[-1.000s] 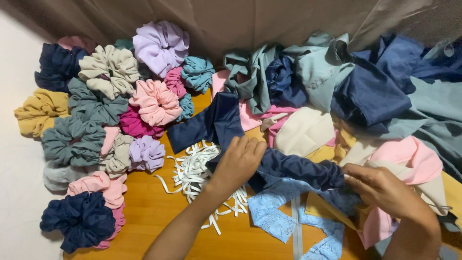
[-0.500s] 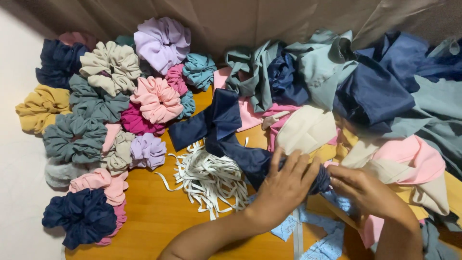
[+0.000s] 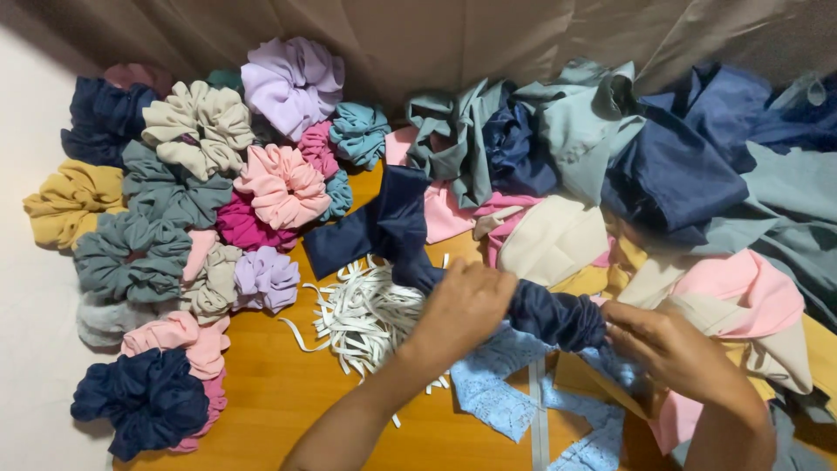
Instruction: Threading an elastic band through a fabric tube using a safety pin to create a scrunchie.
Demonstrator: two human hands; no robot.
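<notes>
The left hand (image 3: 460, 307) is clenched over a navy fabric tube (image 3: 549, 316), bunching it into gathers; the right hand (image 3: 667, 349) pinches the tube's other end, fingers closed on the cloth. The tube lies across the wooden table (image 3: 279, 392) between the 2 hands, its gathered middle thick and wrinkled; its free end runs up and to the left past the left hand as a flat navy strip (image 3: 375, 228).

Just left of the left hand lies a loose tangle of white elastic strips (image 3: 362, 314) – some touching the forearm; under the hands are pieces of light blue lace (image 3: 493, 392), with a pale ribbon (image 3: 539, 419) crossing them.

To the left sits a spread of finished scrunchies: a lilac one (image 3: 292, 83) at the top, a beige one (image 3: 199, 126), a peach-pink one (image 3: 283, 185), a mustard one (image 3: 70, 201) at the edge, grey-green ones (image 3: 135, 253), and a navy one (image 3: 148, 397) nearest the camera.

To the right and behind – heaped against a brown curtain (image 3: 453, 39) – is a pile of fabric pieces (image 3: 680, 174) in navy, grey-blue, cream and pink.
</notes>
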